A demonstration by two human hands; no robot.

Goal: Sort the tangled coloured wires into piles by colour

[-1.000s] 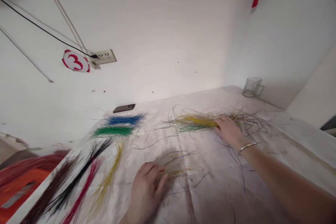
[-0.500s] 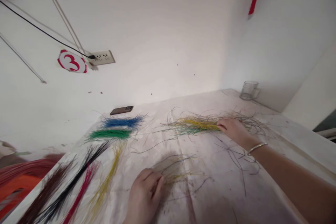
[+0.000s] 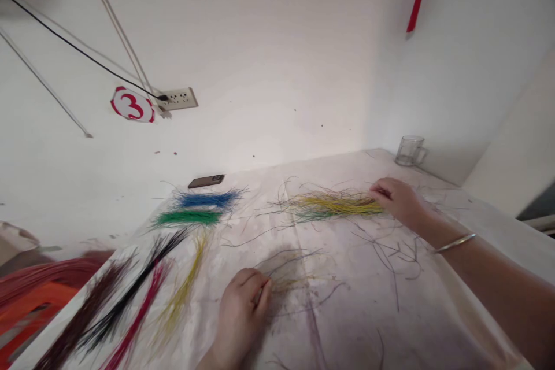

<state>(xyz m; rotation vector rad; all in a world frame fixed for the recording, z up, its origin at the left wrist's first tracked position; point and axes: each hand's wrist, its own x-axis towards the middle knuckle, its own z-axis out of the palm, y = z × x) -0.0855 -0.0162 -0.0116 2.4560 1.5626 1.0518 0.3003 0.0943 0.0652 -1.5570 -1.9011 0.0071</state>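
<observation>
My left hand [image 3: 241, 313] rests low on the white table sheet [image 3: 347, 312], fingers curled and pinched on a few thin yellow strands [image 3: 290, 284] lying beside it. My right hand [image 3: 399, 200], with a metal bangle [image 3: 453, 243] on the wrist, lies on the right end of a mixed yellow-green pile of thin wires [image 3: 329, 206], fingers closed over it. Sorted bundles lie at the left: blue [image 3: 207, 199], green [image 3: 187, 218], yellow [image 3: 184, 289], black [image 3: 130, 295], red [image 3: 136, 318] and brown [image 3: 82, 318].
A dark phone [image 3: 206, 181] lies by the wall behind the blue bundle. A glass mug [image 3: 410, 151] stands in the far right corner. Loose dark strands [image 3: 390, 254] scatter mid-table. A wall socket [image 3: 178, 98] and a red "3" sign [image 3: 132, 106] hang above. Orange-red material [image 3: 30, 295] sits at the left.
My right hand has slid to the right along the mixed pile, uncovering more of the yellow strands. My left hand has curled tighter on the loose strands.
</observation>
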